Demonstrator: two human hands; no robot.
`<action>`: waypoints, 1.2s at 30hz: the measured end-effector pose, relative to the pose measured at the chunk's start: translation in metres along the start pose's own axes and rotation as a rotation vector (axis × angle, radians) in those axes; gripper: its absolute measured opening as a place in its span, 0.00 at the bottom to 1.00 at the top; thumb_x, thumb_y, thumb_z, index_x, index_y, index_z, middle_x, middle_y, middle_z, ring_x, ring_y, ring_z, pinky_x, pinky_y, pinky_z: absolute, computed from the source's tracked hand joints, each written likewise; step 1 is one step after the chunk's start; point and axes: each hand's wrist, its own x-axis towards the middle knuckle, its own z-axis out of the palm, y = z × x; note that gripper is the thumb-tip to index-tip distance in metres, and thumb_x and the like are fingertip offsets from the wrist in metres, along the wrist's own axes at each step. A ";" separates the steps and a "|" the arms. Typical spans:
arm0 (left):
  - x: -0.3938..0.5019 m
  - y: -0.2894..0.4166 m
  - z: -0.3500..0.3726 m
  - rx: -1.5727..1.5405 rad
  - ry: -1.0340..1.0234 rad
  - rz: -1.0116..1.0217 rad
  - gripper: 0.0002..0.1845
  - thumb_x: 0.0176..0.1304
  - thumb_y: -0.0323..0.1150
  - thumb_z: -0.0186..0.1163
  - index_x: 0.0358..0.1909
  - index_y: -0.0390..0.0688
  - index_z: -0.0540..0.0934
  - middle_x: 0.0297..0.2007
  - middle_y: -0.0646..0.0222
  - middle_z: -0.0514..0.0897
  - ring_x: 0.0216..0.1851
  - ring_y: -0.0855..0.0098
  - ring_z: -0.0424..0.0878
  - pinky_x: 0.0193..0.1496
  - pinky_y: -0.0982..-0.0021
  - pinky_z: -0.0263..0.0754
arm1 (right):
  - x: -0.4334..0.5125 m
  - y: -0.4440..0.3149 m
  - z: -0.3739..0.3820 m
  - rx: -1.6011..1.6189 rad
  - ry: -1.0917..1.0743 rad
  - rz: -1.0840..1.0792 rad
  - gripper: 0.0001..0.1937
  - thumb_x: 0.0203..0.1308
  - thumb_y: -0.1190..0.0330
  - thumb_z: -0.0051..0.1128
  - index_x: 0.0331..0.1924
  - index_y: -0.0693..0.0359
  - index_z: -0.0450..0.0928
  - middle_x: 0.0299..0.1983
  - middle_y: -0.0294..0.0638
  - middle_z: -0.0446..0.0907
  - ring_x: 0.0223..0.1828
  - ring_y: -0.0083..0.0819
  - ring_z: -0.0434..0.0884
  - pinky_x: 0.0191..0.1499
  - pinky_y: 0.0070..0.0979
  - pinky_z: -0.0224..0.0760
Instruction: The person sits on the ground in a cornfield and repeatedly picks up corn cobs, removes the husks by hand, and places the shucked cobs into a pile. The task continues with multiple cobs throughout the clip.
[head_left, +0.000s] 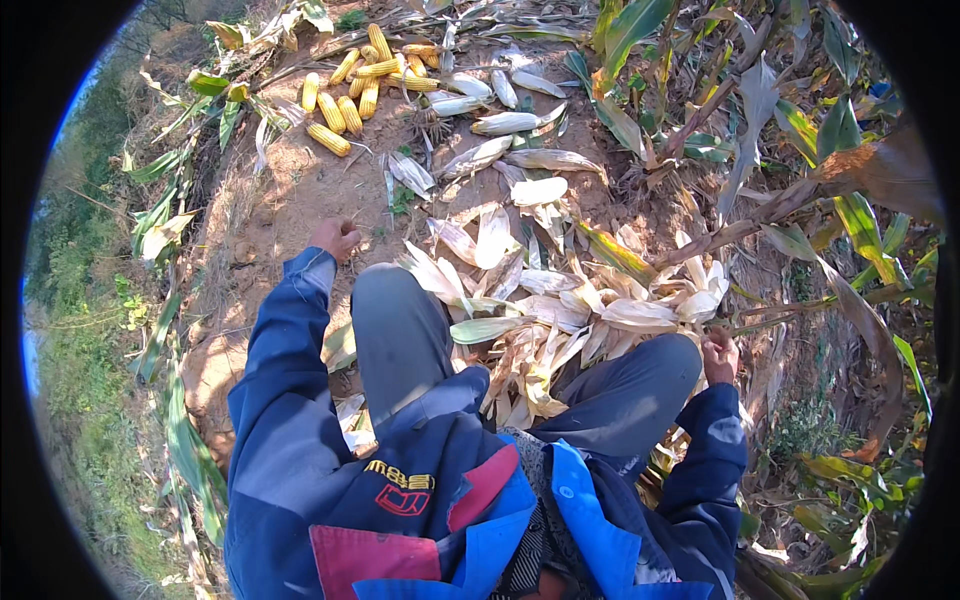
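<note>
Beyond my left knee, my left hand (336, 238) is held above bare soil with its fingers curled in, and I see nothing in them. Off to the right, beside my right knee, my right hand (720, 356) closes around the base of a peeled-back corn husk (703, 292), whose pale leaves fan out above the fingers. A heap of loose dry husks (555, 315) lies in front of and between my legs. Farther ahead are several ears of corn still in their husks (510, 122). To their left sits a pile of bare yellow corn cobs (367, 75).
Cut corn stalks (750, 225) with drying leaves slant in from the right, close to my right hand. More corn leaves (180, 420) line the left side, with green brush (82, 315) past them. Brown soil (289, 191) shows between my left hand and the cobs.
</note>
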 end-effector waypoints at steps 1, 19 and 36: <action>-0.012 -0.023 0.025 0.050 -0.067 -0.076 0.13 0.59 0.41 0.66 0.36 0.40 0.86 0.31 0.58 0.88 0.34 0.64 0.86 0.39 0.62 0.78 | -0.010 -0.001 0.013 0.105 0.069 0.007 0.21 0.66 0.63 0.63 0.58 0.65 0.78 0.44 0.47 0.85 0.45 0.32 0.85 0.51 0.28 0.78; 0.126 0.134 0.026 0.142 -0.122 0.330 0.18 0.65 0.46 0.60 0.40 0.39 0.85 0.34 0.53 0.86 0.37 0.55 0.85 0.41 0.56 0.76 | -0.130 -0.241 0.043 0.069 0.042 -0.586 0.24 0.68 0.54 0.58 0.55 0.69 0.79 0.51 0.52 0.83 0.57 0.47 0.79 0.63 0.40 0.68; 0.202 0.189 0.417 0.335 -0.532 0.534 0.30 0.57 0.47 0.65 0.62 0.52 0.75 0.71 0.60 0.63 0.68 0.45 0.67 0.66 0.40 0.66 | -0.007 -0.251 0.072 -0.347 -0.130 -0.341 0.18 0.68 0.55 0.52 0.45 0.64 0.79 0.44 0.51 0.80 0.52 0.53 0.77 0.60 0.52 0.67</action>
